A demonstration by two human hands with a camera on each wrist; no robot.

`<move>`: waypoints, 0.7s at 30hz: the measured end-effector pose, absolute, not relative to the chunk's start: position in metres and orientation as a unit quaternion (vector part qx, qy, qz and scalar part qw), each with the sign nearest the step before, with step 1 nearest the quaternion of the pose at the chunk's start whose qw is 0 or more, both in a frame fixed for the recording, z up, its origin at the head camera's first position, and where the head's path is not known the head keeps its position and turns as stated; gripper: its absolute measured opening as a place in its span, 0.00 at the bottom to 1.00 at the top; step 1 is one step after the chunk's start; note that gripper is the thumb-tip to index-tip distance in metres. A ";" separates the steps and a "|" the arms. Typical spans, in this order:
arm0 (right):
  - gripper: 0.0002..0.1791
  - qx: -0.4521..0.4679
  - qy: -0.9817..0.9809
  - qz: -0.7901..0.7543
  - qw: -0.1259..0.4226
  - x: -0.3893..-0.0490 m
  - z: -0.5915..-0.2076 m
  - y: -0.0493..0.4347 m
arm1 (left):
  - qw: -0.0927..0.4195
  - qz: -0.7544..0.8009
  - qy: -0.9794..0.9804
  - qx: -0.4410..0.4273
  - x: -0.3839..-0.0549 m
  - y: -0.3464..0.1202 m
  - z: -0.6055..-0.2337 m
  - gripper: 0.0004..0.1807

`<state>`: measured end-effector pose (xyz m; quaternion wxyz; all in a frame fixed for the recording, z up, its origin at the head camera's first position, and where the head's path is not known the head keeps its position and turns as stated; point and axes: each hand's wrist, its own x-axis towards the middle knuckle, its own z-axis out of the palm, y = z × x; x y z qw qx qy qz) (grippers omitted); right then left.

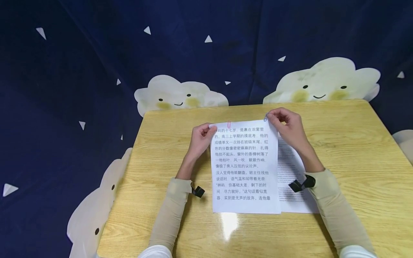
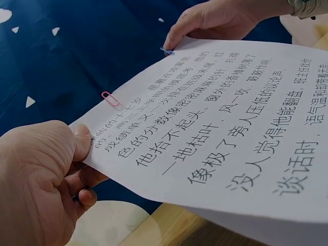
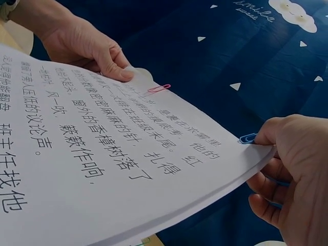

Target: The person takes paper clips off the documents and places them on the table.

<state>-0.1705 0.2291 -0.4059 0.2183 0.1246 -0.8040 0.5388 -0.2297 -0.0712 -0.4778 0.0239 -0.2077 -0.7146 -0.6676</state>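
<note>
Paper stack (image 1: 243, 168) — long axis near to far; far left corner pinched by left hand (image 1: 200, 139), far right by right hand (image 1: 290, 127), nearer 1 blue paperclip (image 3: 247, 138); 1 pink paperclip (image 3: 159, 89) between.

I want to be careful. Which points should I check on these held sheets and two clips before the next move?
1. Left hand grips the held sheets at their top left corner: ok.
2. Right hand pinches at the blue clip, near the top right corner: ok.
3. Pink clip sits on the top edge: ok.
4. Blue clip fully pushed on: cannot tell.
5. Small-print page clear of the held sheets: cannot tell; they partly hide it.
</note>
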 end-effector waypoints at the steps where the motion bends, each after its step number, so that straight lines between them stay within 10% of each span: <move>1: 0.06 0.125 -0.804 0.539 0.219 -0.170 -0.406 0.230 | 0.022 -0.668 -0.715 -0.206 -0.230 -0.071 -0.478 0.09; 21: 0.08 0.130 -0.795 0.555 0.206 -0.170 -0.401 0.245 | 0.012 -0.677 -0.705 -0.210 -0.215 -0.070 -0.454 0.09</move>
